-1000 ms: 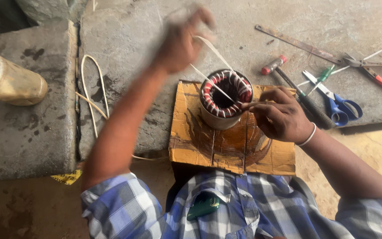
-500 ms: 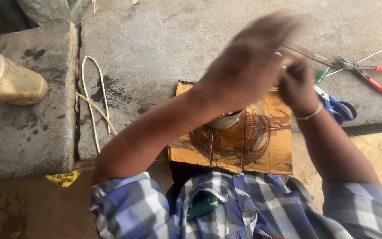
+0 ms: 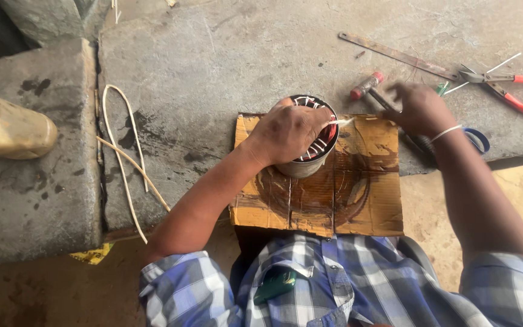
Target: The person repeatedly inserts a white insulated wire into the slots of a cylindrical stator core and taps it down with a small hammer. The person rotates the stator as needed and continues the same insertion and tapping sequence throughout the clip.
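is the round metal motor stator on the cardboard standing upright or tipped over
Upright. The round metal motor stator stands on the brown cardboard sheet, its open end with copper windings facing up, and the left hand rests on its rim.

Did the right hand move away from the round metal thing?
Yes. The right hand left the round stator on the cardboard and went right, toward the red-handled pliers.

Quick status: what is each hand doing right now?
Left hand: closed over the rim of the wound motor stator, pinching a white strip.
Right hand: on the tools right of the cardboard; grip cannot be told.
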Available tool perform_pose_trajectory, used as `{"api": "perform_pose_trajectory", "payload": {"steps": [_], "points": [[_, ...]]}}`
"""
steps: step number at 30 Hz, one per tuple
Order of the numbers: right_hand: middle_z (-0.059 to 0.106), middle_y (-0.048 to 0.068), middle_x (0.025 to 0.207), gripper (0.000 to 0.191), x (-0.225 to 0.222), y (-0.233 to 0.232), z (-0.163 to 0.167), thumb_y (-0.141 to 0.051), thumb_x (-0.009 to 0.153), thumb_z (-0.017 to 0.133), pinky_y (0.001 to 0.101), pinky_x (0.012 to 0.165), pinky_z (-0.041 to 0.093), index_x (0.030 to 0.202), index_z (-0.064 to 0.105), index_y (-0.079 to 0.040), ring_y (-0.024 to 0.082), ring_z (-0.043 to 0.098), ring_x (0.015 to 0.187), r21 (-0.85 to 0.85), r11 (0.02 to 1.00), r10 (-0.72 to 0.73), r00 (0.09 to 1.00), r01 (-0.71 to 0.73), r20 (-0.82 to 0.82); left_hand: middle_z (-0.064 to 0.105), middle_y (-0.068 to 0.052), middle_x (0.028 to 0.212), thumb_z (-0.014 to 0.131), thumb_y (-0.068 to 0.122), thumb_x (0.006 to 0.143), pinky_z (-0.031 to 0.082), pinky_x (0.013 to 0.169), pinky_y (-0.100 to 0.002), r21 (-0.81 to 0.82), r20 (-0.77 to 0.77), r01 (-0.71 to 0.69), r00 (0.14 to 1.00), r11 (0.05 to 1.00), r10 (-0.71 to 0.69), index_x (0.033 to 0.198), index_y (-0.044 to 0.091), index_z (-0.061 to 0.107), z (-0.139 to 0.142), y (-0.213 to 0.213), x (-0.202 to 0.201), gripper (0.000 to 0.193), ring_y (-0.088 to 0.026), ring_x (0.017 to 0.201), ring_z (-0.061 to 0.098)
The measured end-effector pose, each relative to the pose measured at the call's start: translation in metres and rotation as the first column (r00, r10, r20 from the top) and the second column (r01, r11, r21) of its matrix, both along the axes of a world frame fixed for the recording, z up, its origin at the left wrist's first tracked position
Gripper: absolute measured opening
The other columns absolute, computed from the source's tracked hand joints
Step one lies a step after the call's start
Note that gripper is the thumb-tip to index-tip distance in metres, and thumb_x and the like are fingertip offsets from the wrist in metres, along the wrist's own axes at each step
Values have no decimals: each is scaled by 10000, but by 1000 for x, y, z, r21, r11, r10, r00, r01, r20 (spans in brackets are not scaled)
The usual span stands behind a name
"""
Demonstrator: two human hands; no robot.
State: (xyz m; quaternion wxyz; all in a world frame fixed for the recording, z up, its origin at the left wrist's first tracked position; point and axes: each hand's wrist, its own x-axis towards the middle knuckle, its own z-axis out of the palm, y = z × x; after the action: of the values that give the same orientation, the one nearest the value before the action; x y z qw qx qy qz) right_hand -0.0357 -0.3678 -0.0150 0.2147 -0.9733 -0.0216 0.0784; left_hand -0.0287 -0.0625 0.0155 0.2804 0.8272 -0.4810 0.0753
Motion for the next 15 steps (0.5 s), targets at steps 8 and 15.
{"api": "perform_pose_trajectory", "payload": {"steps": [8,15], "points": [[765,184,1010,399,0,-10,-42,-470,1050,627,475,877,544,1242,713,-131,341,726,969,-67,958,-279,960,278,-12,694,-218,1096,462,342,1038,329,1016,-624,234,-131,-58,987,970,91,1374,96,461,-1,-2,8,416,-361,1024,695],[558,24,914,474,-90,-38,-34,-246,1070,584,271,622,411,1517,573,-90,103,510,719,906,422,-237,967,15,94,658,-136,1158,592,457,973,417,1123,-593,617,-61,-50,992,785,112,1544,111,419,22,-11,25,690,-280,1064,676]]}}
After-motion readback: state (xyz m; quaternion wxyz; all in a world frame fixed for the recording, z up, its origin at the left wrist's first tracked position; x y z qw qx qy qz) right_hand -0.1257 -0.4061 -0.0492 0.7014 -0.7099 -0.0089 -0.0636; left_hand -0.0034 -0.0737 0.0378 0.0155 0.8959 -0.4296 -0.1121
